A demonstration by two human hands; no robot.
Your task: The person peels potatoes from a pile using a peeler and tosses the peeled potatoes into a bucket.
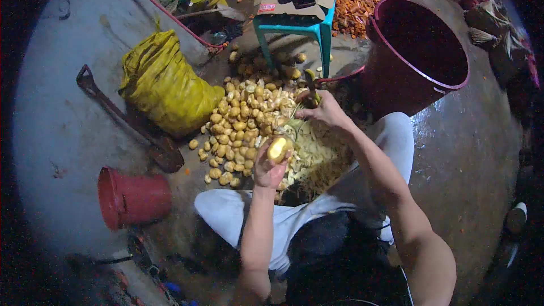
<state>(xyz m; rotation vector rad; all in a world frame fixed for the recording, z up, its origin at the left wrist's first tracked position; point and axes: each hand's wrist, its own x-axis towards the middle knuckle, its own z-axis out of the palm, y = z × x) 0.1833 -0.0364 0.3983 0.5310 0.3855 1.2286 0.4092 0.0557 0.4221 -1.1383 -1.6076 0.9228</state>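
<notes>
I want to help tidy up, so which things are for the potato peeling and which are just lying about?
Seem part of it:
partly peeled potato in the left hand
peeling tool in the right hand
potato pile
peelings

Probably just lying about:
shovel
turquoise chair
carrot heap
red bucket

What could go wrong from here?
1. The left hand holds a potato with a bright bare patch; if that is slick, it might slip.
2. The right hand grips a tool; both hands are bare, so any sharp edge could nick fingers.
3. Loose potatoes lie beside the peelings, so a dropped one may get mixed in.
</notes>
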